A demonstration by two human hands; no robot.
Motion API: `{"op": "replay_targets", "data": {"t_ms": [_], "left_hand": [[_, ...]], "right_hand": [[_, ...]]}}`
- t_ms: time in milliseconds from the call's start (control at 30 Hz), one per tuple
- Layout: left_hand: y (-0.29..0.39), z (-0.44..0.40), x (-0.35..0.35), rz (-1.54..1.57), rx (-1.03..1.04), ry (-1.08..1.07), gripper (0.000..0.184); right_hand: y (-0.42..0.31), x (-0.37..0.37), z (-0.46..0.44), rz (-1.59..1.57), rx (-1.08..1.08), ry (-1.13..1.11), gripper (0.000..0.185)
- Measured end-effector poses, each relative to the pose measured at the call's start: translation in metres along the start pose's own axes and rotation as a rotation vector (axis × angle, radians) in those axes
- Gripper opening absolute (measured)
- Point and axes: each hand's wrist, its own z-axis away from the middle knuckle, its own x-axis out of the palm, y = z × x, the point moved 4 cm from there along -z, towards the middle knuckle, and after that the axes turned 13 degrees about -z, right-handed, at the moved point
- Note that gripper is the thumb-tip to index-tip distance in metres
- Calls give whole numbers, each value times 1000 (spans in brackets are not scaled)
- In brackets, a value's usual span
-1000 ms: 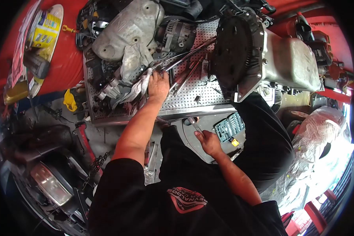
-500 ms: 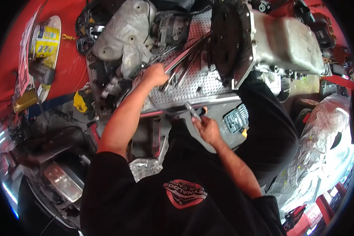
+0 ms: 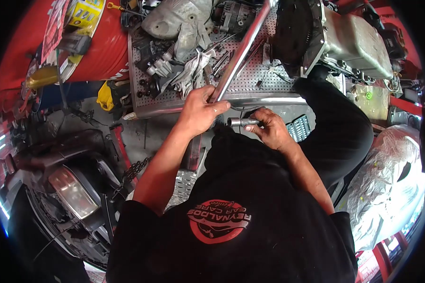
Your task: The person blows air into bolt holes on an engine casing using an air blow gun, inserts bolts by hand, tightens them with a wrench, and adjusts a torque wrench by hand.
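A long shiny metal bar [image 3: 243, 49] slants up and away from my left hand [image 3: 202, 112], whose fingers and thumb grip its lower end over the front edge of the perforated metal table [image 3: 174, 107]. Just right of it, my right hand [image 3: 272, 129] holds a metal socket tool [image 3: 243, 122], its round open end pointing left toward the bar. The two tools are apart. Grey rags [image 3: 193, 70] lie on the table beyond my left hand, beside several thin rods and tools.
A large engine part with a metal pan [image 3: 352, 40] stands at the table's right. A grey cover [image 3: 177, 19] and an alternator [image 3: 233, 18] lie at the back. Below the table edge is a socket set [image 3: 298, 128]. A headlight [image 3: 73, 191] sits at lower left.
My left hand has come back from the tools on the table to its front edge, raising the long bar. My right hand has moved up near it, and the socket tool now points left.
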Motion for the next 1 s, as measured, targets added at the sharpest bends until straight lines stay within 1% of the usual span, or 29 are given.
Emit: {"op": "replay_targets", "data": {"t_ms": [33, 67, 100, 133, 167, 200, 267, 300, 333, 433, 467, 500, 567, 633, 667, 733, 767, 800, 867, 900, 933, 967, 1000], "left_hand": [[0, 6, 2, 215, 17, -36, 17], [0, 13, 6, 430, 27, -79, 15], [7, 19, 7, 568, 68, -98, 15], [8, 22, 11, 569, 82, -103, 15], [9, 24, 14, 610, 122, -47, 15], [11, 28, 15, 650, 159, 10, 15], [15, 37, 12, 701, 154, 12, 14], [14, 40, 11, 745, 153, 26, 14], [13, 44, 10, 790, 152, 39, 14], [5, 49, 6, 722, 182, 87, 14], [4, 51, 4, 672, 206, 112, 14], [3, 55, 4, 664, 188, 118, 13], [1, 58, 5, 638, 193, 99, 13], [-1, 57, 6, 581, 198, 93, 12], [-1, 58, 6, 582, 202, 102, 12], [4, 64, 9, 306, 159, 140, 11], [14, 69, 13, 272, 222, 152, 10], [17, 72, 16, 242, 208, 120, 11], [19, 68, 22, 178, 255, 151, 13], [22, 70, 24, 187, 257, 156, 13], [34, 72, 23, 126, 273, 141, 14], [44, 74, 24, 66, 288, 123, 15], [50, 75, 26, 78, 294, 128, 15]], "right_hand": [[-19, 0, 5, -2, -43, -8, 38], [-33, 0, 11, 1, -30, -11, 38], [-45, 0, 15, 59, -43, -27, 43], [-54, 2, 15, 123, -69, -36, 48], [-61, 6, 18, 124, -93, 13, 52], [-67, 10, 22, 132, -98, 21, 52], [-74, 12, 25, 120, -18, 63, 54], [-70, 14, 30, 11, 117, 50, 56], [-69, 16, 35, 16, 109, 55, 56], [-56, 23, 46, -131, 92, 69, 56], [-56, 25, 47, -130, 89, 64, 56], [-58, 28, 46, -142, 116, 88, 55], [-61, 30, 46, -153, 147, 116, 54], [-72, 25, 41, 9, -168, 228, 52], [-71, 23, 39, 12, -177, 224, 52], [-62, 18, 34, 0, -74, 147, 51], [-50, 23, 31, -158, 33, 56, 51], [-43, 27, 30, -228, 25, 22, 51], [-31, 35, 32, -243, 123, -25, 52], [-31, 40, 35, -358, 110, -1, 52], [-22, 45, 37, -374, 47, 28, 52], [-21, 41, 39, -374, 43, 49, 50], [-21, 37, 40, -374, 36, 73, 47]]}}
